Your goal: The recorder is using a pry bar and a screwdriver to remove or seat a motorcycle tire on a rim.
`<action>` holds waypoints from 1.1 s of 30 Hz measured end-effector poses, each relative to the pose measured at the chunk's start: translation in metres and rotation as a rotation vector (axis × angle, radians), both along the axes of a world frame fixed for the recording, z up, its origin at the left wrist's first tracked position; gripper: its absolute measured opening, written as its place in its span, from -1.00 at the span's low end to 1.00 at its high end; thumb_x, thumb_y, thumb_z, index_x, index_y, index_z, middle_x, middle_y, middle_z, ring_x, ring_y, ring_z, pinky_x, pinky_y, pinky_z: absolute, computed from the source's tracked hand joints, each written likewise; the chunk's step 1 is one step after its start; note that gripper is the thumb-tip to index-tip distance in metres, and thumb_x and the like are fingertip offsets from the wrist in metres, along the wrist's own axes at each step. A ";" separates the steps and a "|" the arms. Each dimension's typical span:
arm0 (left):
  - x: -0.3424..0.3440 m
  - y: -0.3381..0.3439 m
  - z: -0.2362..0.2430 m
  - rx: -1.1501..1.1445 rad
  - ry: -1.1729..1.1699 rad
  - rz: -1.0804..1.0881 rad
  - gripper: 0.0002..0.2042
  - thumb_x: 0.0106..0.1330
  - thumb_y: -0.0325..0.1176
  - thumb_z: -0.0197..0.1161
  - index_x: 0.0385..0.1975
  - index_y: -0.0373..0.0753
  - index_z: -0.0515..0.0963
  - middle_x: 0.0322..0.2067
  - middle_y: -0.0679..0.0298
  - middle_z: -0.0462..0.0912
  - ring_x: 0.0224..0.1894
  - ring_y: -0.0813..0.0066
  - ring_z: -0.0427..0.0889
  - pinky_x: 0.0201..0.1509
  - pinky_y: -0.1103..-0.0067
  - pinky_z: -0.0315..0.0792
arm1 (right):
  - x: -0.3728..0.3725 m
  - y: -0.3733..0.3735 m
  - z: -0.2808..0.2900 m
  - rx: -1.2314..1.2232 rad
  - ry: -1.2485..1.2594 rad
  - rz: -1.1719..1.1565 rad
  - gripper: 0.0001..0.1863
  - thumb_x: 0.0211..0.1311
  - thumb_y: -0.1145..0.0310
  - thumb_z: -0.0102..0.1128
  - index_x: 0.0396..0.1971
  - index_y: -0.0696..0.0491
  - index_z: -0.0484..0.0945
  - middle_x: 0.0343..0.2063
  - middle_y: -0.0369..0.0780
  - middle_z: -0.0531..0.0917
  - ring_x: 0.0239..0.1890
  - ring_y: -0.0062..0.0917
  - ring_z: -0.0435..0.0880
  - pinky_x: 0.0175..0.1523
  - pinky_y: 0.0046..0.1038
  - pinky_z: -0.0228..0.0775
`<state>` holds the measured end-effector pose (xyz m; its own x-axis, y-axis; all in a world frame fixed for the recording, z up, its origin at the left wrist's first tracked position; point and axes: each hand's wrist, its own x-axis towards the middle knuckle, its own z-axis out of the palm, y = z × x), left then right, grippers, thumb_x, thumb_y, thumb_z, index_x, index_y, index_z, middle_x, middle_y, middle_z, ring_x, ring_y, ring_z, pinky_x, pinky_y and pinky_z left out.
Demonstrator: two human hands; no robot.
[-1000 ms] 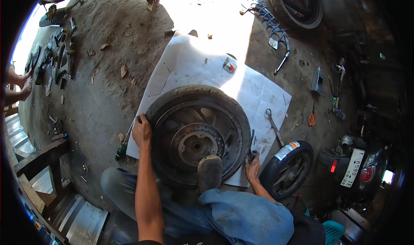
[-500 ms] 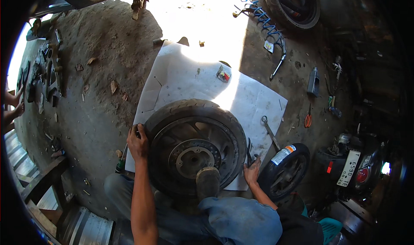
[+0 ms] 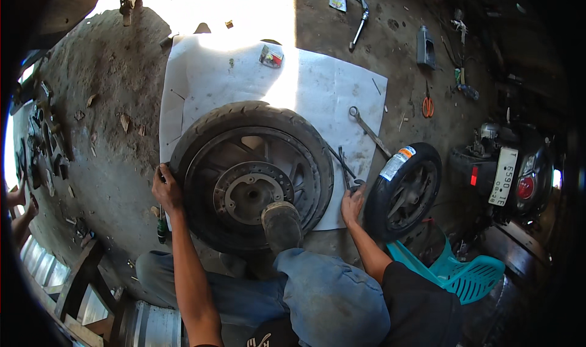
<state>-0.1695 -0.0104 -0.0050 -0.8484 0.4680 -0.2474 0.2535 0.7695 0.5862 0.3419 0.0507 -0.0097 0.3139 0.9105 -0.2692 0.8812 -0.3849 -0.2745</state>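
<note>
A large motorcycle wheel (image 3: 268,185) with its black tire lies on a white sheet (image 3: 213,78). My shoe (image 3: 282,225) presses on its near right side, by the brake disc (image 3: 227,179). Against the tire's left edge, my left hand (image 3: 168,191) has its fingers curled, with something dark among them that I cannot make out. At the right edge, my right hand (image 3: 352,206) is closed on a dark metal bar (image 3: 345,170). A second dark bar (image 3: 337,157) crosses it, one end against the tire.
Right of my hand lies a smaller wheel (image 3: 406,191) with a labelled tire. Around them are a combination wrench (image 3: 369,130), orange-handled scissors (image 3: 428,107), a grey bottle (image 3: 425,46), a green-handled screwdriver (image 3: 162,225), a teal plastic chair (image 3: 470,277) and a parked motorcycle (image 3: 519,173).
The view has shifted, so the large wheel and sheet sit farther left and higher. Two crossing bars now show by my right hand. My left hand stays at the tire's edge.
</note>
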 end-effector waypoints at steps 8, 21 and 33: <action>0.002 0.006 0.008 -0.059 0.002 0.040 -0.50 0.55 -0.05 -0.01 0.02 -0.42 0.63 -0.10 -0.21 0.71 -0.01 -0.21 0.66 0.08 0.19 0.46 | 0.008 -0.017 0.014 -0.006 0.035 -0.023 -0.74 0.32 0.32 0.10 -0.13 0.19 0.52 -0.34 0.11 0.67 -0.26 0.13 0.63 -0.07 0.02 0.39; -0.002 0.004 0.005 -0.016 0.002 0.069 -0.57 0.52 -0.13 0.02 -0.07 -0.40 0.67 -0.14 -0.23 0.69 -0.03 -0.24 0.66 0.07 0.17 0.47 | -0.033 0.056 -0.006 0.366 -0.164 0.162 -0.45 0.14 0.45 0.21 0.15 0.30 0.40 0.03 0.13 0.44 0.15 0.10 0.41 0.28 0.00 0.23; -0.009 0.005 0.009 0.024 0.017 0.054 -0.63 0.45 -0.19 0.09 -0.10 -0.38 0.68 -0.13 -0.15 0.71 -0.07 -0.19 0.67 0.08 0.20 0.50 | -0.273 0.313 -0.036 0.375 0.419 1.131 -0.27 -0.04 0.36 0.58 0.18 0.26 0.49 0.18 0.05 0.47 0.06 -0.08 0.57 0.15 -0.18 0.48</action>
